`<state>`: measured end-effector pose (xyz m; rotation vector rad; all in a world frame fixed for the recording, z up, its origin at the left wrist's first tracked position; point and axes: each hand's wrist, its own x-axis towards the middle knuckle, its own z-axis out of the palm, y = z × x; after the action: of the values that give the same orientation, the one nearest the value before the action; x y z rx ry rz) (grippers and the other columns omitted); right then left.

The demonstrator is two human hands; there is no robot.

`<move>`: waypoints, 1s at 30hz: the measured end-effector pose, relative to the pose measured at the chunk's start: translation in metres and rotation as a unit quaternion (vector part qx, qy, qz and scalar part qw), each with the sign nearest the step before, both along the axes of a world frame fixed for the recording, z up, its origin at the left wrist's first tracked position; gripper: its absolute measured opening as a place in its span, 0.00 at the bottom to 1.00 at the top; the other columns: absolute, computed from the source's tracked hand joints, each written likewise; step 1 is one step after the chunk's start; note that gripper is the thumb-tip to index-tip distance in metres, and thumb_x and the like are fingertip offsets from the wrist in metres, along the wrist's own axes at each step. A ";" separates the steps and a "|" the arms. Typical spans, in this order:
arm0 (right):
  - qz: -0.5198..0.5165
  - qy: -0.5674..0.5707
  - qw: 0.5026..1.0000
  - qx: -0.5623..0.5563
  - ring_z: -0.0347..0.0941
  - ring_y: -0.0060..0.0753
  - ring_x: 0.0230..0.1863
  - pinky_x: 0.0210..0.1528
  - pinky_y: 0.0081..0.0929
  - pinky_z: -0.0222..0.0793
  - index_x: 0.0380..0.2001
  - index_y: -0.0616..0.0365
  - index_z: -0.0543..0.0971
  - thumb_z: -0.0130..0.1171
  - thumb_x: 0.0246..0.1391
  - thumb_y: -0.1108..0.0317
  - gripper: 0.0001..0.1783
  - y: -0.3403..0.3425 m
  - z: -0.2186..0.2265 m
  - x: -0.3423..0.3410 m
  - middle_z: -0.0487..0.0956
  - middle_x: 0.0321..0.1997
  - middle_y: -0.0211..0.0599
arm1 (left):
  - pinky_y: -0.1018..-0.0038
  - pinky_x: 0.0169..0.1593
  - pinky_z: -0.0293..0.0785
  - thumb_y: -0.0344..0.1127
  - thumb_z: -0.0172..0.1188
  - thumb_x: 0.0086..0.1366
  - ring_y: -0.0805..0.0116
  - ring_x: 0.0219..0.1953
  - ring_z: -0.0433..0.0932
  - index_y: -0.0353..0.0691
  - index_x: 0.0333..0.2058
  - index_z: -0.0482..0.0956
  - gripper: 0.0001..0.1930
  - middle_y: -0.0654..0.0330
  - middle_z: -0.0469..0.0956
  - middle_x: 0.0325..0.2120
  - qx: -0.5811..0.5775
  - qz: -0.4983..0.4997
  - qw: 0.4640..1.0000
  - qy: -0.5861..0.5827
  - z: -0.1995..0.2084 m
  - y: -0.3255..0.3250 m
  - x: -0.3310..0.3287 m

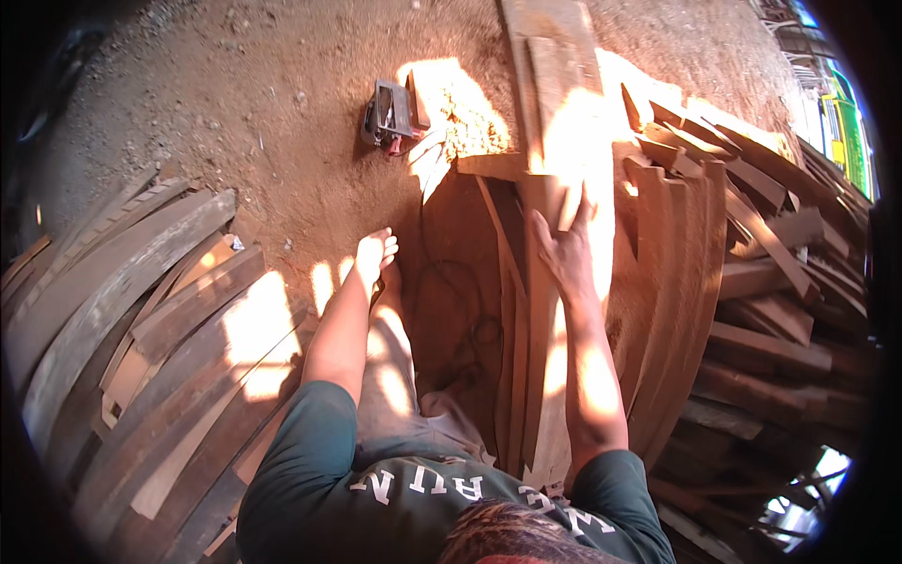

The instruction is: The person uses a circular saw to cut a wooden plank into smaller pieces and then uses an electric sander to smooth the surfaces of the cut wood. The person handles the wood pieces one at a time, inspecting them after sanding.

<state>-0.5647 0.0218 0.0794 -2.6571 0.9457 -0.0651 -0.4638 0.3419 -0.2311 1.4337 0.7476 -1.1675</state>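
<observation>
My right hand (567,249) lies on a long wooden plank (540,395) that runs away from me, its thumb and fingers spread on the sunlit surface. My left hand (376,249) hangs above the ground near my leg, fingers loosely curled, with nothing visible in it. Ahead of it, a corded power tool (392,111) with a flat metal base plate rests on the dirt; its exact kind is hard to make out. A small wood block (418,99) is right beside the tool. A second long board (550,75) extends toward the far side, in line with the plank.
Curved timber pieces (113,282) are stacked on my left. More curved boards (672,282) stand close on the right, with a heap of offcuts (770,254) beyond. A dark cable (479,329) loops over the ground by my legs. Sawdust (474,117) lies near the tool.
</observation>
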 end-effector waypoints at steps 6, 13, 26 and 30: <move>0.000 0.048 0.997 -0.061 0.49 0.64 0.80 0.78 0.58 0.46 0.78 0.57 0.57 0.76 0.52 0.58 0.55 -0.014 -0.032 0.009 0.52 0.80 0.61 | 0.60 0.64 0.73 0.54 0.56 0.77 0.62 0.59 0.79 0.45 0.68 0.70 0.29 0.56 0.78 0.63 -0.021 0.091 0.989 0.116 -0.172 -0.051 0.100; -0.030 0.008 0.999 -0.012 0.46 0.56 0.82 0.80 0.56 0.43 0.78 0.61 0.51 0.67 0.58 0.37 0.59 -0.018 -0.040 0.022 0.50 0.82 0.56 | 0.65 0.51 0.84 0.53 0.53 0.78 0.60 0.46 0.81 0.40 0.56 0.71 0.22 0.55 0.80 0.46 -0.066 0.317 0.930 0.172 -0.315 -0.103 0.189; 0.018 0.048 0.998 -0.029 0.45 0.62 0.82 0.79 0.60 0.43 0.78 0.63 0.49 0.62 0.58 0.32 0.61 -0.032 -0.039 0.019 0.48 0.81 0.62 | 0.70 0.23 0.70 0.48 0.48 0.79 0.66 0.22 0.77 0.38 0.44 0.82 0.20 0.50 0.85 0.31 -0.174 0.424 0.884 0.088 -0.375 -0.097 0.238; -0.050 -0.005 0.999 0.001 0.49 0.62 0.80 0.78 0.57 0.48 0.78 0.61 0.53 0.69 0.56 0.39 0.59 -0.020 -0.040 0.013 0.51 0.79 0.61 | 0.67 0.35 0.83 0.34 0.51 0.75 0.61 0.31 0.84 0.40 0.45 0.81 0.10 0.54 0.85 0.36 -0.175 0.466 0.863 0.087 -0.254 -0.143 0.267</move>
<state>-0.5517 0.0022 0.0392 -2.6038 1.0743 -0.0987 -0.1972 0.1987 -0.4855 0.5122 1.1141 -0.6032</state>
